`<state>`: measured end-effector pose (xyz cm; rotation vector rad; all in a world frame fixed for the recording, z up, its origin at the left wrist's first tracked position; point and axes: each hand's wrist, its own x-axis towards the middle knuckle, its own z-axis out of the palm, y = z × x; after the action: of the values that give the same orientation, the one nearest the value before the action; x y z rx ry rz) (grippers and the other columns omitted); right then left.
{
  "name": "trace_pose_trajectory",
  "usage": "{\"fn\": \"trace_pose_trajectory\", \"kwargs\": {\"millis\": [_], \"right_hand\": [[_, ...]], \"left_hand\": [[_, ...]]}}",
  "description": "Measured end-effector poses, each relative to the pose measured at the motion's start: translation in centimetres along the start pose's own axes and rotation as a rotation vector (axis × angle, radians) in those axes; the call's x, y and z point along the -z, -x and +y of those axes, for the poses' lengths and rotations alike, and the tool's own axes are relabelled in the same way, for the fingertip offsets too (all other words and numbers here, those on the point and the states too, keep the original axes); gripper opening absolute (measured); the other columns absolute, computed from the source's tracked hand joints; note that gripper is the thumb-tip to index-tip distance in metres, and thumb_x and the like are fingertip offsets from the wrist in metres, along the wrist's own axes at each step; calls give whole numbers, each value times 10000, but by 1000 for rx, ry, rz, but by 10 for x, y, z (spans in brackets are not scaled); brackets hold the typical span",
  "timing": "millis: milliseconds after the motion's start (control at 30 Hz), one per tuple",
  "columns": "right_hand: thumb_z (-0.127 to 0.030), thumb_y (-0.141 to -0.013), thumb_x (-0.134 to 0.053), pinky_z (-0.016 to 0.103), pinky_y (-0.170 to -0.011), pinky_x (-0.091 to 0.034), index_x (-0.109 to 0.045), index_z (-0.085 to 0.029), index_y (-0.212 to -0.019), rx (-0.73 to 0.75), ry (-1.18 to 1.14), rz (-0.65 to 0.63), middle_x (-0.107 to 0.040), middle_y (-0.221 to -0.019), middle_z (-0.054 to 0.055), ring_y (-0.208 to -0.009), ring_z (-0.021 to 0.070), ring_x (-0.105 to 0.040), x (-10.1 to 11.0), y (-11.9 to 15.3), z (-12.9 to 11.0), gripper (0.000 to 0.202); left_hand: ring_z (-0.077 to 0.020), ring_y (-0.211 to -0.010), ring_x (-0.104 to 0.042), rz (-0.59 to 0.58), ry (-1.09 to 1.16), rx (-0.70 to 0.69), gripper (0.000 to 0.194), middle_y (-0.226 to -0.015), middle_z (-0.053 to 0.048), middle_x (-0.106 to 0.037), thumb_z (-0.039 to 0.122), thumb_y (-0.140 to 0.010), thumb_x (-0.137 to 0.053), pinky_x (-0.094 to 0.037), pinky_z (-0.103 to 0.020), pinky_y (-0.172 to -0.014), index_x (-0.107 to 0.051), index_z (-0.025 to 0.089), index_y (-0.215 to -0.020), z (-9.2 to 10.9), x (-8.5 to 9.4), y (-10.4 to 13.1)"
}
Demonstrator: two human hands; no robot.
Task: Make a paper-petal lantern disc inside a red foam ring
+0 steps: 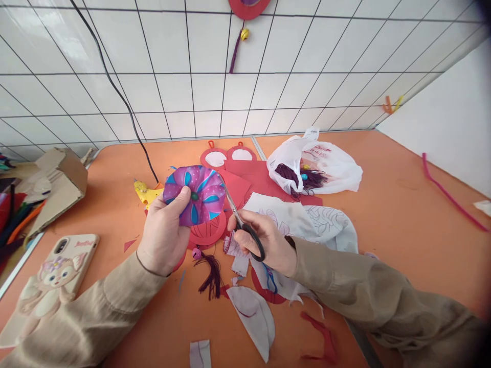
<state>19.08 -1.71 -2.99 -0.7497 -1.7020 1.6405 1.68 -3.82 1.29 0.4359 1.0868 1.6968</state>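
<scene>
My left hand [163,232] pinches a round purple and blue flower-patterned cutout [207,191] by its lower left edge, thumb on its face. In my right hand [268,237] is a pair of scissors [249,232] with black handles. The blades point up and left and lie along the cutout's right edge. Beneath the hands lie red paper rings [209,232], a dark purple tassel [210,276] with a pink bell [197,253], and white fabric [330,225] with line drawings. A white half-round scrap [251,317] lies nearer to me.
A white plastic bag [341,166] with dark threads sits at the back right. Left are a phone in a cartoon case [82,250], a cardboard box [61,179] and a yellow glue gun [143,191] with a black cord [115,87]. Red scraps [322,337] lie in front.
</scene>
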Motion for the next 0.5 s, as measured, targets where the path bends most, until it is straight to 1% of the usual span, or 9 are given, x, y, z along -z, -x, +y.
{"fn": "trace_pose_trajectory", "kwargs": {"millis": [100,200,267,367,500], "right_hand": [[-681,-801,-640,215,-434,-301,-504,-182,-762,-17,-12,-7,-428,-555,-69,-461,62,-396,0,0,1,518],[-683,-789,-653,216,-427,-303,-504,-183,-760,-26,-26,-6,-424,-573,-66,-456,60,-395,0,0,2,522],[-672,-792,-658,218,-426,-308,-507,-181,-763,-23,-31,-5,-428,-584,-63,-455,59,-398,0,0,3,514],[-664,-795,-663,216,-431,-310,-505,-178,-769,-22,-41,-11,-430,-590,-64,-455,56,-394,0,0,4,512],[-682,-785,-665,234,-485,-366,-501,-180,-814,-17,-54,-42,-480,-611,-49,-492,75,-447,1,1,3,529]], "left_hand": [[-239,-851,-737,-4,-18,-13,89,-739,-48,-734,192,-699,-793,-586,-403,-902,-731,145,-742,1,-1,0],[-244,-869,-735,-6,-36,-18,60,-731,-53,-730,179,-715,-769,-587,-397,-896,-738,140,-749,1,-1,0],[-223,-840,-732,-1,-48,-20,20,-732,-51,-729,158,-736,-740,-589,-368,-885,-741,139,-730,3,-2,-1],[-183,-756,-720,6,-64,-25,57,-708,-39,-717,139,-742,-727,-592,-327,-854,-733,138,-686,6,-2,-2],[-188,-749,-720,-5,-84,-7,42,-717,-34,-720,153,-707,-764,-599,-337,-828,-729,132,-711,10,-3,-4]]}}
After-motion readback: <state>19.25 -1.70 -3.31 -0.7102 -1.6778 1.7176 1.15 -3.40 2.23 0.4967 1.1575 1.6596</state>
